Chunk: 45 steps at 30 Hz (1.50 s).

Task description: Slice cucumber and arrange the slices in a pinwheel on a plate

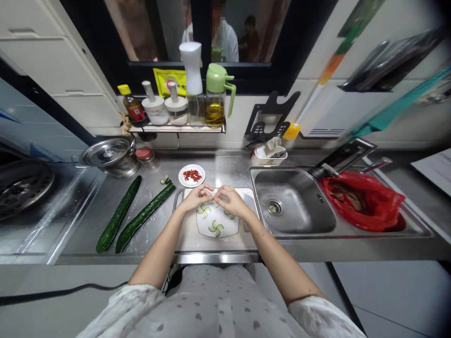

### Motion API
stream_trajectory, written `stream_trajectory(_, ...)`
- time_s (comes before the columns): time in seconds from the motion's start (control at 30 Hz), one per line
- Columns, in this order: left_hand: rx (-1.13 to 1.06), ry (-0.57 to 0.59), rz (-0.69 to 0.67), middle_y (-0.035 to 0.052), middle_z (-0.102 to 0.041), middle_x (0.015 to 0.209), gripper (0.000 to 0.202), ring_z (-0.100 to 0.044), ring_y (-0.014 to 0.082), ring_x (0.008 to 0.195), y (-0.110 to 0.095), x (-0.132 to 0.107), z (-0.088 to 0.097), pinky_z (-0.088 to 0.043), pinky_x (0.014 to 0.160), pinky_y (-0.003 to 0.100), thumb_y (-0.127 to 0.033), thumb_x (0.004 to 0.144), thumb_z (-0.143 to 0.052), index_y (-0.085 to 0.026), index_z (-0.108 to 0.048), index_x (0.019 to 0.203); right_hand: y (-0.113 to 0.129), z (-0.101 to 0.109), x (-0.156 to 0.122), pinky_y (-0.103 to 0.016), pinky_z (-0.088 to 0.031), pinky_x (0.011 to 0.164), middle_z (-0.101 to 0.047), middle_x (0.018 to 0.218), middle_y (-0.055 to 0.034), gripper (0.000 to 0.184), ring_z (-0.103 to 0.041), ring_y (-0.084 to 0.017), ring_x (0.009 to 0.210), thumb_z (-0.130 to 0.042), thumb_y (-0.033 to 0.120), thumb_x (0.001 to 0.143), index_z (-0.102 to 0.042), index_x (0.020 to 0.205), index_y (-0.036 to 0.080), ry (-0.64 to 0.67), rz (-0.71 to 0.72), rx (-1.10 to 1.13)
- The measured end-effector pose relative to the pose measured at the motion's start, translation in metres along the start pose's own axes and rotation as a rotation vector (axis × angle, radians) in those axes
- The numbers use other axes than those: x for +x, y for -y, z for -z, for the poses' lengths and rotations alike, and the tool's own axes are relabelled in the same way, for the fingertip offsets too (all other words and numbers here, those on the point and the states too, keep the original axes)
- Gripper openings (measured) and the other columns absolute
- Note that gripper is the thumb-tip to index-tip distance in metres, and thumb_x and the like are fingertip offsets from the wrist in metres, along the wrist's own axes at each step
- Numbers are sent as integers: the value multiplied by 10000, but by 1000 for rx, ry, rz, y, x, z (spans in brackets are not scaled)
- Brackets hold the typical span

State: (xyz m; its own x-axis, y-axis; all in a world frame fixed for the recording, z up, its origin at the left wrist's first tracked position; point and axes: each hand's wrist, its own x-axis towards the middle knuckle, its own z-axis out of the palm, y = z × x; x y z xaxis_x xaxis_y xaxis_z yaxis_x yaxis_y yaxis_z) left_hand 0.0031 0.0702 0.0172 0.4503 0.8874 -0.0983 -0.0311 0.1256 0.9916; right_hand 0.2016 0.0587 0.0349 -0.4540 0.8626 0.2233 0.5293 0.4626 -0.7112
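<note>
My left hand (195,197) and my right hand (231,202) meet over the far part of a white plate (225,231). Thumb and fingers of each are pinched together, and anything between them is too small to make out. Curved cucumber slices (216,228) lie on the plate in pinwheel shapes, some partly covered by my hands. Beneath the plate is a light cutting board (183,239). Just beyond my left hand stands a small white dish (181,177) of small red pieces (192,175).
Two cucumbers (120,213) (146,217), one cut at its end, lie left, with cut bits (162,180) alongside. A lidded pot (109,155) and jar (147,158) stand behind. Right are the sink (296,202) and a red bag (362,197). A condiment shelf (176,128) hangs ahead.
</note>
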Motion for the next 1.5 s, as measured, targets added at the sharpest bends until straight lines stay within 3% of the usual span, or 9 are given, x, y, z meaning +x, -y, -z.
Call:
stream_trajectory(0.33, -12, -5, 30, -4, -661, 724, 387, -633, 130, 719, 9, 5, -2, -457, 693, 237, -302, 680, -734, -174, -572, 1007, -9, -3, 1, -309, -374, 841, -581, 914, -36, 52, -491, -187, 913, -614, 193, 785, -633, 737, 198, -5, 1, -20)
stream_trajectory(0.47, 50, -159, -8, -15, -634, 689, 337, -603, 116, 671, 22, 12, 0, -442, 662, 227, -288, 693, -688, -164, -568, 982, -24, -3, 0, -304, -372, 841, -579, 912, -33, 61, -477, -184, 906, -589, 159, 787, -627, 758, 197, -26, -30, -96)
stream_trajectory(0.57, 280, -313, 5, -43, -584, 645, 273, -535, 93, 589, 33, 17, 1, -395, 595, 208, -271, 708, -656, -172, -582, 951, -38, -8, -2, -292, -378, 799, -574, 922, -44, 64, -459, -187, 889, -585, 168, 795, -628, 756, 195, 28, -46, -218)
stream_trajectory(0.63, 463, -356, 56, -48, -581, 651, 245, -520, 94, 586, 38, 19, 0, -379, 591, 209, -260, 712, -652, -185, -595, 937, -45, -14, -3, -287, -378, 777, -568, 941, -54, 71, -447, -190, 889, -578, 181, 808, -636, 768, 193, 78, -39, -302)
stream_trajectory(0.77, 746, -338, 173, -39, -627, 726, 203, -556, 113, 658, 40, 23, -8, -378, 634, 219, -255, 722, -657, -216, -609, 915, -55, -27, -2, -286, -370, 774, -556, 963, -67, 110, -431, -196, 913, -550, 207, 843, -654, 811, 187, 131, -18, -417)
stream_trajectory(0.97, 953, -330, 254, -13, -656, 795, 157, -592, 148, 773, 39, 29, -22, -382, 696, 238, -268, 753, -653, -236, -606, 900, -62, -36, 1, -304, -361, 794, -545, 1000, -74, 146, -420, -204, 926, -534, 228, 862, -673, 839, 189, 159, 26, -475)
stream_trajectory(1.5, 1056, -305, 292, 1, -653, 852, 169, -595, 170, 843, 45, 35, -26, -387, 749, 264, -322, 771, -660, -241, -608, 910, -66, -41, 6, -318, -361, 808, -542, 1055, -82, 179, -418, -212, 952, -521, 239, 867, -692, 857, 186, 194, 28, -523)
